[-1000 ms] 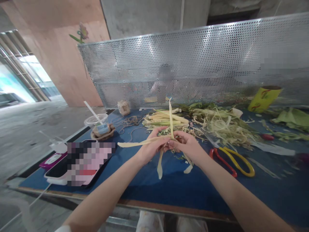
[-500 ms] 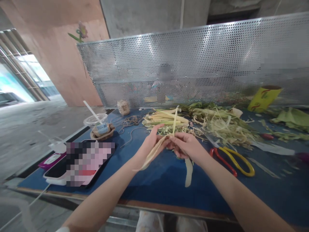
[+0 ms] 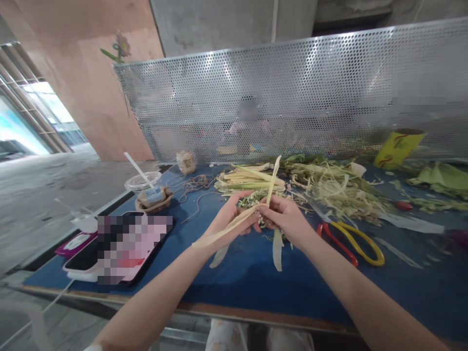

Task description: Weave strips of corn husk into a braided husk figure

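Note:
Pale husk strips (image 3: 277,249) are held between my two hands over the blue table. My left hand (image 3: 229,219) is closed on them, and one long strip lies back across its wrist. My right hand (image 3: 281,214) pinches the strips where they cross; one end points up and another hangs below. Small green-white buds (image 3: 252,199) show between and behind the hands. Beyond them lies a bundle of yellow-green stalks (image 3: 252,178).
Scissors (image 3: 360,243) with red and yellow handles lie right of my right hand, near a heap of husks (image 3: 336,187). At left are a phone (image 3: 84,253), a lidded cup (image 3: 151,191) and twine (image 3: 195,185). A perforated metal screen (image 3: 204,97) stands behind.
The upright strip now leans right, and the hanging end has shifted slightly left. The strip over my left wrist lies flatter, and another pale end shows below that hand.

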